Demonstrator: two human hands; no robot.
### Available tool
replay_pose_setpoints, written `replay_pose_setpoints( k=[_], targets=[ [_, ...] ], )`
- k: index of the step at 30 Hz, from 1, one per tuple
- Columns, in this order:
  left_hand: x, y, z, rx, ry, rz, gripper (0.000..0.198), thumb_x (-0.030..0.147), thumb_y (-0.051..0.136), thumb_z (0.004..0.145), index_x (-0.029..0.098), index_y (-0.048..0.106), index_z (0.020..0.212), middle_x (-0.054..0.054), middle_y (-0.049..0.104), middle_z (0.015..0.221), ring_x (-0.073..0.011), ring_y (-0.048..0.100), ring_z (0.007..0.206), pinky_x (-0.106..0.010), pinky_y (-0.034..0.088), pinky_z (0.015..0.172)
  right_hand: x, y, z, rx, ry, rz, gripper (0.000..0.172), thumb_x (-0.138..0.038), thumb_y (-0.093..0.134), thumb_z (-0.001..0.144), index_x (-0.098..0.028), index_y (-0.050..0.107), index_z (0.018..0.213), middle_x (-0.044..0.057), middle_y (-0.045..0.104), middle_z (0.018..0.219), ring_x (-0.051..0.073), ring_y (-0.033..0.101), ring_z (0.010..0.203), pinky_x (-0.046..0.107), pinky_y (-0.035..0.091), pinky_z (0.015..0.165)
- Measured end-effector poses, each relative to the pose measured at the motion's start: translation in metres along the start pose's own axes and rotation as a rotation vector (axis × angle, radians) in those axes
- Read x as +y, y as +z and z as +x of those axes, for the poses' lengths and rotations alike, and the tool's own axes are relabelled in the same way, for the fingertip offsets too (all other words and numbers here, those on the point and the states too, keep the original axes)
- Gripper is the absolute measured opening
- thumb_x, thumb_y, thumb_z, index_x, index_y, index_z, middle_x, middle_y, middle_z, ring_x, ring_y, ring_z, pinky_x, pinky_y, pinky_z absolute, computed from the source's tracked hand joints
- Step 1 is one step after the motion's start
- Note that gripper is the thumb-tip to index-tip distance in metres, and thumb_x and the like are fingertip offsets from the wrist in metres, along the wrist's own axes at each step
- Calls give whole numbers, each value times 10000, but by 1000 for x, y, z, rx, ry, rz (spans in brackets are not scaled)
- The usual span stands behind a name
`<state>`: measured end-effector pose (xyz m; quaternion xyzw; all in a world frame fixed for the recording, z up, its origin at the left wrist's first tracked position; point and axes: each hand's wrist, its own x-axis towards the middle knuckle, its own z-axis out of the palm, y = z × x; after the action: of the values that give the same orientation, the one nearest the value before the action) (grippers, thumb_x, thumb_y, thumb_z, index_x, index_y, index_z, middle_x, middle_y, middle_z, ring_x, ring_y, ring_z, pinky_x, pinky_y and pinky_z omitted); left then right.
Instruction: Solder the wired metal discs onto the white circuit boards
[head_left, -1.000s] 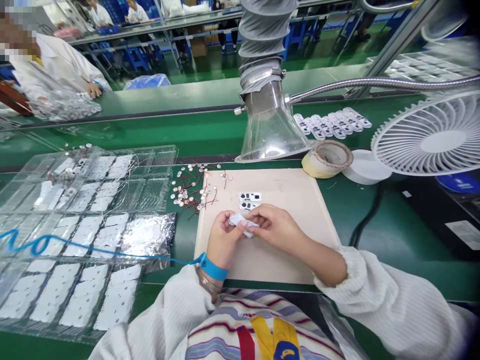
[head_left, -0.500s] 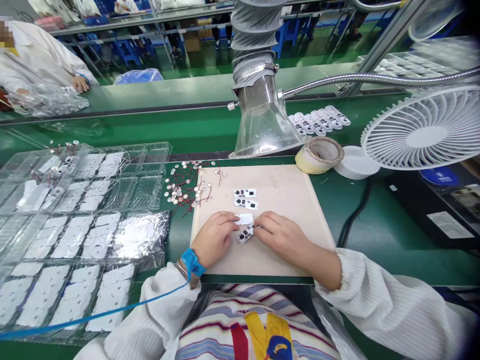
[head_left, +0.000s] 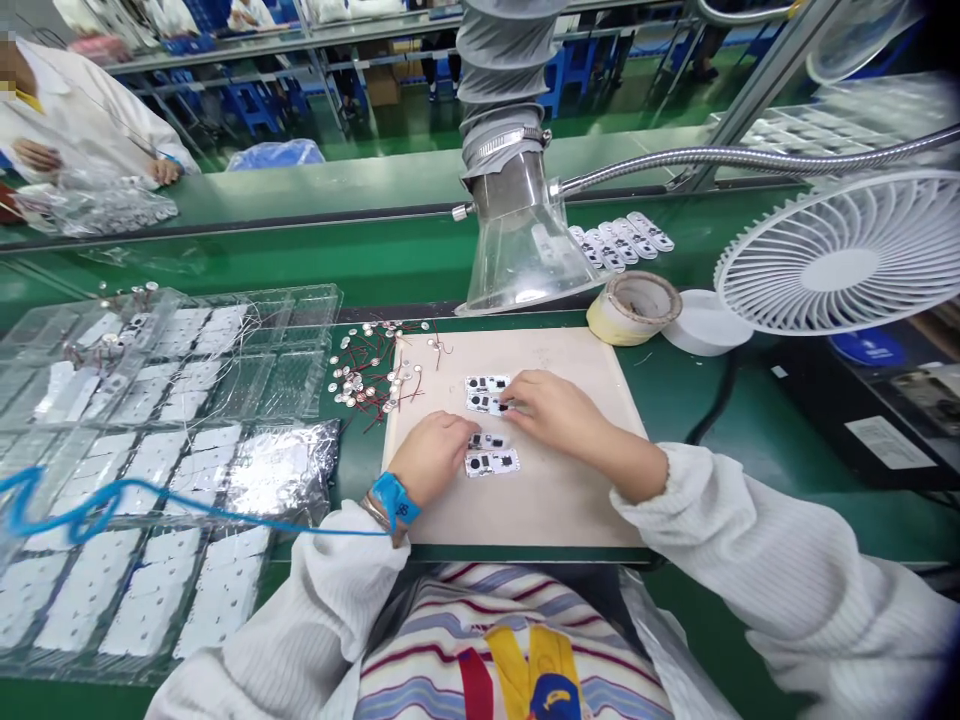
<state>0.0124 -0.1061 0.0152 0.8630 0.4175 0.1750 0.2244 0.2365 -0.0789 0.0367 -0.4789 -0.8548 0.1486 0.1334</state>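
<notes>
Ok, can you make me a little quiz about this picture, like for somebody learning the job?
1. Is the blue wristband worn on the person's left or right?

2. True or false: in the picture, the white fan is to the right of the clear hood.

3. What is the right hand nearest to?
a) tape roll
b) small circuit board
c) silver bag

Key: 1. Left. 2. True. 3. b
</notes>
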Motion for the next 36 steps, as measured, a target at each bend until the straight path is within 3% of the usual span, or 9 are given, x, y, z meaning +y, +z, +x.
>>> replay_pose_setpoints(
  k=[3, 8, 13, 20, 27, 36],
  targets=[
    [1, 1, 5, 23, -42, 29, 272, 117, 470, 859, 160, 711, 977, -121, 683, 975, -239, 614, 923, -397, 499, 870, 1, 7, 4, -25, -13, 11, 207, -221, 670, 835, -190, 675, 1040, 70, 652, 973, 224, 612, 938, 324, 465, 805],
    [15, -1, -5, 53, -76, 54, 217, 230, 567, 868, 138, 688, 1023, -122, 655, 1021, -261, 570, 966, -432, 485, 895, 5, 14, 12, -49, -62, 35, 160, -187, 630, 863, -213, 697, 1006, 54, 652, 964, 207, 600, 950, 311, 448, 837],
    [27, 1, -22, -8, -103, 123, 285, 264, 702, 788, 170, 666, 1054, -85, 637, 1041, -260, 539, 980, -437, 492, 883, 4, 11, 12, -48, -58, 57, 131, -201, 616, 881, -196, 700, 981, 58, 665, 966, 210, 596, 955, 321, 442, 852],
    [26, 4, -27, -71, -108, 169, 234, 265, 658, 832, 188, 665, 1053, -72, 632, 1040, -251, 532, 987, -433, 497, 882, -14, 14, -6, -141, -119, 56, 180, -300, 717, 821, -206, 688, 972, 48, 649, 952, 208, 603, 937, 302, 461, 800],
    [25, -1, -35, -67, -121, 167, 204, 245, 663, 824, 190, 666, 1020, -68, 630, 1038, -238, 528, 994, -418, 490, 908, -15, 17, -11, -99, -70, -29, 252, -317, 648, 875, -192, 652, 1093, 85, 619, 1013, 237, 584, 962, 346, 467, 821],
    [24, -1, -31, -61, -132, 158, 202, 234, 667, 819, 189, 664, 1016, -65, 627, 1039, -240, 527, 1003, -412, 481, 918, -16, 18, -7, -37, 2, -37, 235, -343, 683, 851, -187, 662, 1025, 80, 630, 1029, 243, 589, 1015, 349, 472, 859]
  ],
)
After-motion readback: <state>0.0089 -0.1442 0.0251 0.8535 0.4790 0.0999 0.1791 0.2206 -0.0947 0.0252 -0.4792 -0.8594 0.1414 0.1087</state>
